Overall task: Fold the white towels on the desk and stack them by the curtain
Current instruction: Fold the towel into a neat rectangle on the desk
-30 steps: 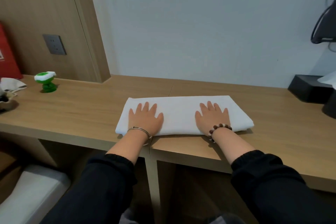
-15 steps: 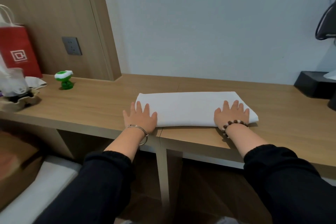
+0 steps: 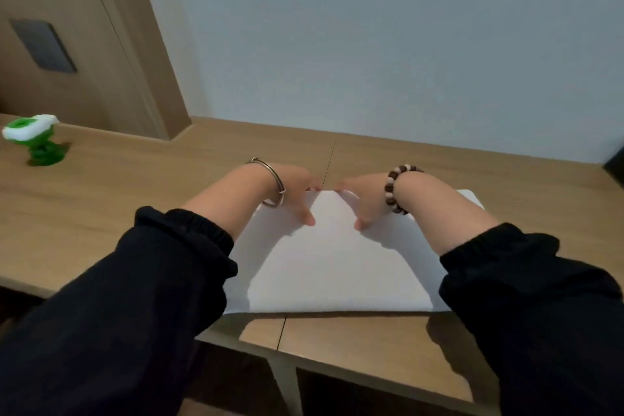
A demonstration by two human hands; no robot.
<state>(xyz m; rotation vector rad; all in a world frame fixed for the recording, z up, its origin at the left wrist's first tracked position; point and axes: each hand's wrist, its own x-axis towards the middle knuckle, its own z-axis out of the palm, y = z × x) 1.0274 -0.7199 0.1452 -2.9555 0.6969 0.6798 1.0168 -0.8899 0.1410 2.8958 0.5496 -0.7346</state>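
White towel (image 3: 337,267) is lying folded flat on the wooden desk (image 3: 118,186), its near edge just inside the desk's front. Both the left grip (image 3: 293,189) and the right grip (image 3: 363,199) are pinching the towel's far edge, thumbs lying on top, fingers curling over it. A green toy (image 3: 35,142) is standing well apart at the far left.

A pale grey-blue wall (image 3: 388,30) fills the back, in soft, even light. At left a wood panel (image 3: 111,3) stands out from it & carries a dark grey socket plate (image 3: 42,45). The light-wood desk (image 3: 135,186) runs along the wall, w/ a thin seam across its top and a leg (image 3: 287,382) under the front edge.
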